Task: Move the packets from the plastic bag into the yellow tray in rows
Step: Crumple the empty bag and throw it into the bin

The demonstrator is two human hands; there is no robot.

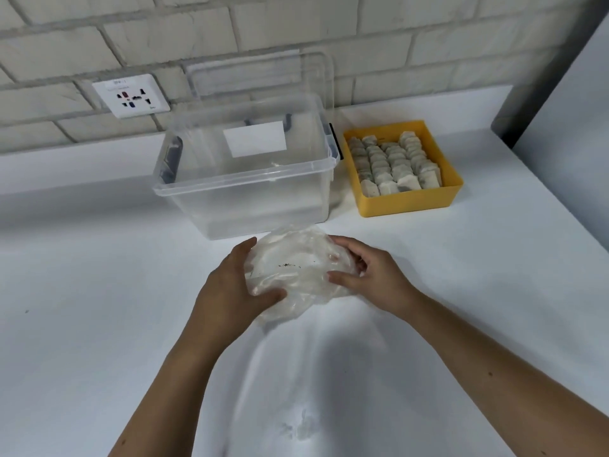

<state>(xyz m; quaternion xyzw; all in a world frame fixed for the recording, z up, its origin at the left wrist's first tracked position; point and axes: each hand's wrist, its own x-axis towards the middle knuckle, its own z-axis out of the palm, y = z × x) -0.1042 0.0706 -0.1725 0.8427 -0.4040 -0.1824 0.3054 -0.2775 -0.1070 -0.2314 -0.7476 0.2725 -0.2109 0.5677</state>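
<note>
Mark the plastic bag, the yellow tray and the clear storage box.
plastic bag (pixel 296 268), head view, on its crumpled middle.
yellow tray (pixel 408 202), head view, on its front wall.
clear storage box (pixel 263 209), head view, on its front wall.

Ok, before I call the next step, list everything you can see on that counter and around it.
plastic bag: one, clear, crumpled, in front of the storage box; only dark specks show inside
packets: many, off-white, standing in rows in the tray
yellow tray: one, yellow, right of the storage box
storage box: one, clear with a white label, open, centre back
lid: one, clear, upright behind the box
wall socket: one, white, up left of the box
counter: one, white, under everything
hands: two, left hand and right hand, each gripping a side of the bag
</note>
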